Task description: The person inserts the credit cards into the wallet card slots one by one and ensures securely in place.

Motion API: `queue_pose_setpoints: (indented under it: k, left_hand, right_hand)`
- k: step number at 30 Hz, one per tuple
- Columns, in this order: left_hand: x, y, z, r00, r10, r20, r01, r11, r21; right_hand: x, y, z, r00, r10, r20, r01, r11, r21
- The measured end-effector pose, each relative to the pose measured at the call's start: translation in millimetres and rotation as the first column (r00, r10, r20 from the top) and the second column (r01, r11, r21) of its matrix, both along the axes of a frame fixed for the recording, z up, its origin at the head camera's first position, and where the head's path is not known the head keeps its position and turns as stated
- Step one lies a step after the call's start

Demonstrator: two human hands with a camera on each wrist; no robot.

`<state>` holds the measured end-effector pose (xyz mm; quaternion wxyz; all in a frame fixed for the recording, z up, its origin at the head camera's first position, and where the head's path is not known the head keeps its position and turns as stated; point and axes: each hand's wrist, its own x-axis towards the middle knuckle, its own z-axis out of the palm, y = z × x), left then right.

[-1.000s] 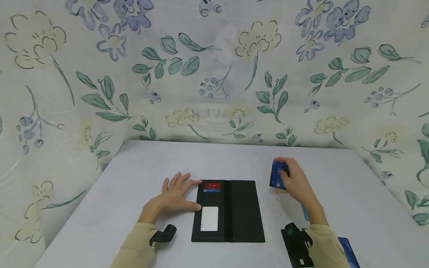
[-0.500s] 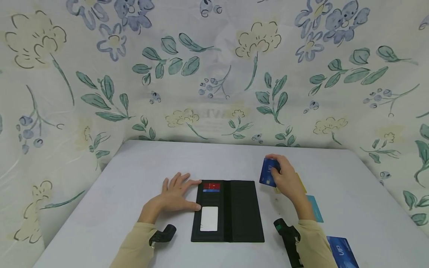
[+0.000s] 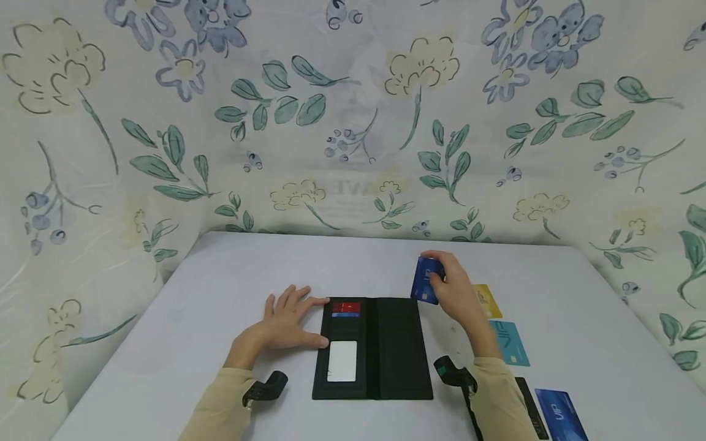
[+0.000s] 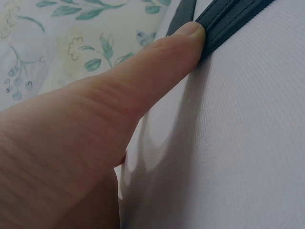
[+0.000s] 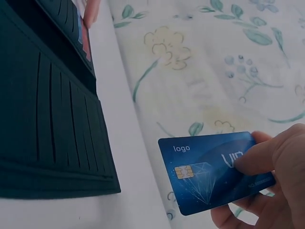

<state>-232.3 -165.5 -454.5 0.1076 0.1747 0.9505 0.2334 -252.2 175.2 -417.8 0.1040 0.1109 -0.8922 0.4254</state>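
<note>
A black wallet (image 3: 405,349) lies unfolded on the white table. In its left half sit a red card (image 3: 346,307) with a blue edge below it and a white card (image 3: 342,361). My left hand (image 3: 284,324) rests at the wallet's left edge, fingers spread; in the left wrist view its thumb (image 4: 167,55) touches that edge. My right hand (image 3: 455,291) pinches a blue VIP card (image 5: 205,174) between thumb and fingers, above the wallet's top right corner. The right wrist view shows the chip and slots (image 5: 71,114) in the wallet's right half.
Right of the wallet lie a yellow card (image 3: 486,301), a teal card (image 3: 510,344), a black card (image 3: 531,407) partly behind the right sleeve, and another blue card (image 3: 561,413). Flower-patterned cloth (image 3: 353,122) hangs behind the table.
My right hand has carried the blue VIP card leftward to the wallet's top right corner, uncovering the yellow and teal cards. The left hand has stayed in place on the wallet.
</note>
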Motion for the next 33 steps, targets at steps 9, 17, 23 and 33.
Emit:
queue_pose_setpoints:
  k: [9, 17, 23, 33]
  left_hand:
    - [-0.5, -2, -2.8, 1.0, -0.003, 0.006, 0.003, 1.0, 0.007]
    - [-1.1, -3, -3.3, 1.0, 0.001, 0.005, -0.001, 1.0, 0.011]
    - [-2.3, -2, -3.0, 1.0, 0.002, 0.003, -0.002, 1.0, 0.005]
    - [-1.6, -1, -1.6, 1.0, 0.012, 0.012, -0.012, 1.0, 0.001]
  right_hand:
    - [-5.4, -14, -1.0, 1.0, 0.011, -0.001, -0.011, 0.999, -0.048]
    - [-8.2, -30, 0.0, 0.999, 0.033, -0.009, -0.034, 0.997, -0.074]
    - [-8.2, -42, -1.8, 0.997, 0.059, -0.045, -0.063, 0.993, -0.101]
    - [-8.6, -65, -7.0, 0.991, 0.082, -0.106, -0.097, 0.985, -0.144]
